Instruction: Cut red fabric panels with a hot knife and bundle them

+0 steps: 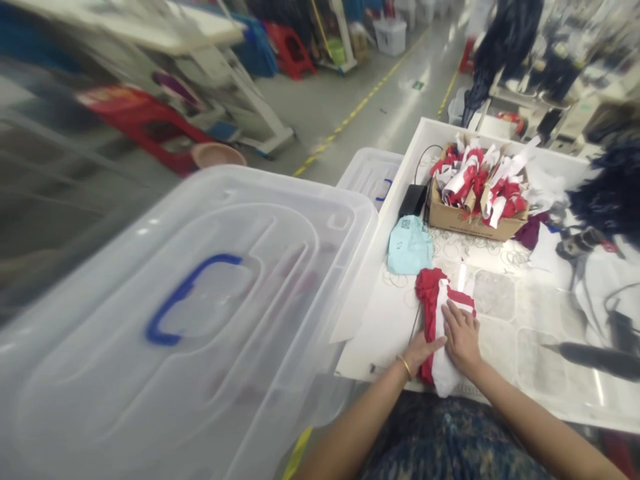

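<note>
A bundle of red and white fabric lies on the white worktable near its front left corner, its white strip running toward my body. My left hand, with a gold bangle at the wrist, grips the bundle's left edge. Its thumb lies over the white strip and the other fingers are partly hidden. Flat on the right part of the fabric, my right hand has its fingers stretched forward. The two hands are close together.
A large translucent lidded bin with a blue handle stands left of the worktable. Beyond the fabric are a light-blue packet and a cardboard box of red and white pieces. A dark pointed tool is at right.
</note>
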A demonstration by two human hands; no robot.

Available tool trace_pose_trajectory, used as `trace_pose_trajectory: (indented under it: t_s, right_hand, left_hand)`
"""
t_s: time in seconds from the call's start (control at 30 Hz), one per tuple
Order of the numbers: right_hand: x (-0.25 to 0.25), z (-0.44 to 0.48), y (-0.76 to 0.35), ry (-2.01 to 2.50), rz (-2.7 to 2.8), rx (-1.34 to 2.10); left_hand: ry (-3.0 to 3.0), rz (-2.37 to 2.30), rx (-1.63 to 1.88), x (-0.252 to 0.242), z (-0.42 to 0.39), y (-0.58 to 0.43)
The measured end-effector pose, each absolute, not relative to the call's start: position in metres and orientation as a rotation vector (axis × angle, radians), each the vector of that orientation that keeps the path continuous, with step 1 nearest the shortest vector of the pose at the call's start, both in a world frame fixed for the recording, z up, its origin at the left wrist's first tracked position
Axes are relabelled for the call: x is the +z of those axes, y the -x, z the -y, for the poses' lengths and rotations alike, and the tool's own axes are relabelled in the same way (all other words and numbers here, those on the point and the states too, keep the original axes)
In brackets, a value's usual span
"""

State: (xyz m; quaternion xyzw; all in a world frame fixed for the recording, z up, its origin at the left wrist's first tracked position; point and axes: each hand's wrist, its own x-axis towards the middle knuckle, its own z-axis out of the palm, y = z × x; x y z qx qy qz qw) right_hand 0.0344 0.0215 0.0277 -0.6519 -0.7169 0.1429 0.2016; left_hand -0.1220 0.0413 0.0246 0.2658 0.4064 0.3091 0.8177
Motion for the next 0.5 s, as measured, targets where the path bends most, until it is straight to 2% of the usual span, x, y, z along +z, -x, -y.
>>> trace_pose_trajectory:
  t_s: [0.2,0.5]
  right_hand:
    - [0.019,-0.069,-0.067,1.850,1.900,0.520]
    - [0.008,-0.219,-0.099,2.018,1.945,0.500]
  left_hand:
    - [-0.531,-0.949,0.607,0.017,-0.037,0.121]
    - [-0.491,-0.956,0.599,0.012,-0.028,0.120]
